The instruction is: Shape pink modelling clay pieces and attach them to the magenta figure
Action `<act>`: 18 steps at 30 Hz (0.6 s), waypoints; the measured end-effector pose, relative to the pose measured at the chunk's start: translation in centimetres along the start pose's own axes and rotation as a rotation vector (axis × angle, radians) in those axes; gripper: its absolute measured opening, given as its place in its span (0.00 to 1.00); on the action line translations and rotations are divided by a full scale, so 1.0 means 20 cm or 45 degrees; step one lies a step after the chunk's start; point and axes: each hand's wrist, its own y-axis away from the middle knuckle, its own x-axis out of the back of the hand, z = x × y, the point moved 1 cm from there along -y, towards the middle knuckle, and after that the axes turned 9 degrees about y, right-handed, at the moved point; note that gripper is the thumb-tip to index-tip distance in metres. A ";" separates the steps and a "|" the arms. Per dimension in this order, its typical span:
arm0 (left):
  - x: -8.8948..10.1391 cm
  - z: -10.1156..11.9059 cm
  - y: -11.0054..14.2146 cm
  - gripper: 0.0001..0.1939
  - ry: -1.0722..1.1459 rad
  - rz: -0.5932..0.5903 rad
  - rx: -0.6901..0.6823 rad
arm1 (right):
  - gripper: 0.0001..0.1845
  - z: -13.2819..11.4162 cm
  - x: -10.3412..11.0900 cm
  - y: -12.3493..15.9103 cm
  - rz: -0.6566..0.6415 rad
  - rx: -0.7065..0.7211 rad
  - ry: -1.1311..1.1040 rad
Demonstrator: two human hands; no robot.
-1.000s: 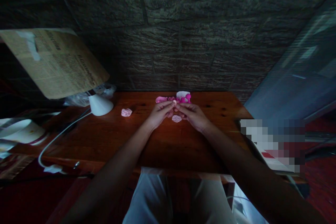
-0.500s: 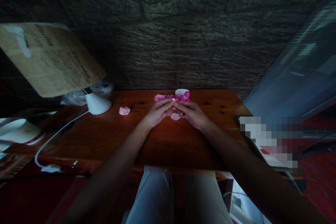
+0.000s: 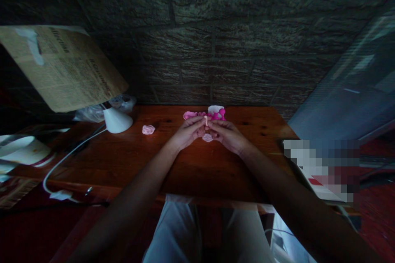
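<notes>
My left hand [image 3: 189, 132] and my right hand [image 3: 228, 134] meet above the wooden table, fingertips pinched together. Between them they hold a small pale pink piece of modelling clay [image 3: 206, 121], which stands up as a thin curled strip. Just under the fingers a pale pink clay lump [image 3: 207, 137] with a ruffled surface lies on the table. Behind the hands are a pink clay piece [image 3: 190, 115], a bright magenta piece with round knobs [image 3: 222, 113] and a white piece [image 3: 214, 109]. Another crumpled pale pink clay lump [image 3: 148, 130] rests apart to the left.
A lamp with a newsprint shade [image 3: 74, 70] and white base [image 3: 117, 121] stands left on the wooden table [image 3: 197, 172], its white cord [image 3: 66, 158] crossing the front edge. A white cup-like container [image 3: 23, 150] lies far left. A stone-block wall [image 3: 191, 41] rises behind.
The pale pink clay between my fingertips now shows as a taller, thin strip, where before only a small light tip was visible. The view has shifted slightly; both hands stay together.
</notes>
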 end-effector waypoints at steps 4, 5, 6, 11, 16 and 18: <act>0.00 0.00 0.00 0.14 0.013 0.002 0.021 | 0.21 -0.01 0.00 0.01 -0.012 -0.005 -0.004; 0.00 0.00 0.00 0.14 0.014 0.006 0.023 | 0.20 -0.01 0.00 0.01 -0.018 -0.003 0.006; 0.00 0.00 0.00 0.13 0.019 0.005 0.024 | 0.20 -0.01 0.01 0.01 -0.024 -0.002 0.018; 0.00 0.00 0.00 0.14 0.066 -0.046 0.021 | 0.19 0.00 0.01 0.00 -0.054 -0.014 0.030; -0.01 0.00 0.01 0.14 0.105 -0.033 0.020 | 0.19 0.00 0.00 0.01 -0.086 -0.060 -0.020; -0.02 0.00 0.01 0.12 0.117 -0.034 0.031 | 0.19 0.00 0.00 0.00 -0.104 -0.069 -0.032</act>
